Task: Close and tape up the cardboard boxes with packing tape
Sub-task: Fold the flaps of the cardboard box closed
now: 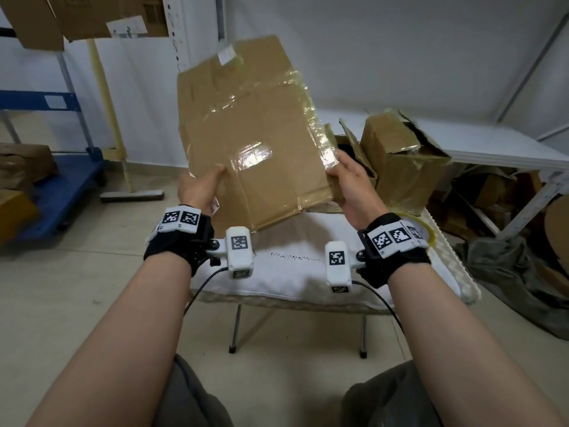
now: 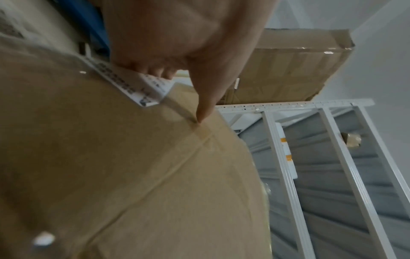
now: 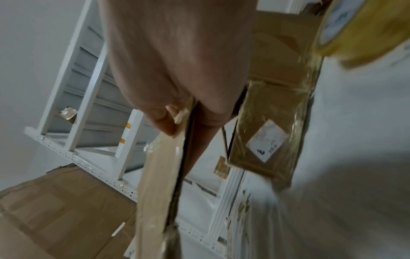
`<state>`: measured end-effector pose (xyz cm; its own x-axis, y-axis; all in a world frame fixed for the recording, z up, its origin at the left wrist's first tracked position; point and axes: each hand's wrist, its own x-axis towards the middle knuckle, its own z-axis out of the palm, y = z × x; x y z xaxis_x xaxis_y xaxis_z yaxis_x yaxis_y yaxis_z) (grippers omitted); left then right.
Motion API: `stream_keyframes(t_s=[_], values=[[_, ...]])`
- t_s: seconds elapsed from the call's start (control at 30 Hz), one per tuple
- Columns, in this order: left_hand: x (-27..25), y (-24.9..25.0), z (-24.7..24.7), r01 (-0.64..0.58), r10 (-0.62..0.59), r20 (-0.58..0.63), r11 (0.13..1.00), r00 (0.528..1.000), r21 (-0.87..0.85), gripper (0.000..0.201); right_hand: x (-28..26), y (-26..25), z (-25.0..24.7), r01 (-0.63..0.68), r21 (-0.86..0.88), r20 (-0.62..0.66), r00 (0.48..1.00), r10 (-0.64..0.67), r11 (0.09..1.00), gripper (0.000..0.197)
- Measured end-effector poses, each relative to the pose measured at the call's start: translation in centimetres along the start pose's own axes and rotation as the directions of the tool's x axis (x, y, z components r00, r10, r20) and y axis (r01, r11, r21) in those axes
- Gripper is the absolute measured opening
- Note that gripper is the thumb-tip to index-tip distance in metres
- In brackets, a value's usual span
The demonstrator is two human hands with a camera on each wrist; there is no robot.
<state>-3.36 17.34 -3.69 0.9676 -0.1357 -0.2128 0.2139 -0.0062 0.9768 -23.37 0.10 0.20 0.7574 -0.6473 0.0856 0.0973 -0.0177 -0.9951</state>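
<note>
I hold a flat, taped cardboard box (image 1: 252, 131) tilted up in the air above a small white-covered table (image 1: 292, 272). My left hand (image 1: 200, 186) grips its lower left edge, thumb on the front face and fingers behind by a white label (image 2: 137, 87). The box surface (image 2: 111, 166) fills the left wrist view. My right hand (image 1: 348, 183) grips the lower right edge, thumb in front, fingers behind the edge (image 3: 164, 166). A yellowish roll of packing tape (image 3: 366, 29) shows in the right wrist view and partly behind my right wrist (image 1: 428, 229).
Two worn, partly open cardboard boxes (image 1: 400, 158) stand at the table's far right. A white shelf (image 1: 492, 146) runs behind them, with clutter under it. A blue cart (image 1: 61, 186) with boxes stands at the left. More boxes sit on a rack at the top left (image 1: 77, 16).
</note>
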Motion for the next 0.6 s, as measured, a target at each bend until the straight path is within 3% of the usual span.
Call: stream_keyframes(t_s=[0.1,0.13,0.27,0.4,0.5,0.6], values=[[-1.3,0.5,0.2,0.012,0.006,0.111,0.986,0.994,-0.168,0.034,-0.7,-1.0,-1.5,0.046,0.015,0.007,0.999,-0.046,0.999,0.054],[-1.4,0.6,0.4,0.024,0.007,0.143,0.976,0.99,-0.217,0.03,-0.9,-1.4,-2.0,0.06,0.033,-0.004,0.998,-0.06,0.998,0.054],[-2.7,0.7,2.2,0.103,-0.04,0.198,0.943,0.979,-0.318,0.034,-1.5,-2.6,-3.8,0.071,0.273,-0.072,0.996,-0.054,0.959,0.034],[-4.6,0.3,4.4,0.154,-0.086,0.222,0.937,0.971,-0.312,0.038,-2.0,-2.8,-4.5,0.111,0.548,-0.033,0.993,-0.111,0.829,0.076],[-5.9,-0.2,6.3,0.196,-0.118,0.254,0.931,0.96,-0.309,0.042,-2.1,-2.5,-4.0,0.113,0.481,-0.007,0.992,-0.125,0.869,0.087],[-7.4,-1.0,8.1,0.265,-0.138,0.335,0.89,0.932,-0.37,0.03,-1.9,-2.2,-3.7,0.122,0.428,-0.092,0.992,-0.091,0.896,0.062]])
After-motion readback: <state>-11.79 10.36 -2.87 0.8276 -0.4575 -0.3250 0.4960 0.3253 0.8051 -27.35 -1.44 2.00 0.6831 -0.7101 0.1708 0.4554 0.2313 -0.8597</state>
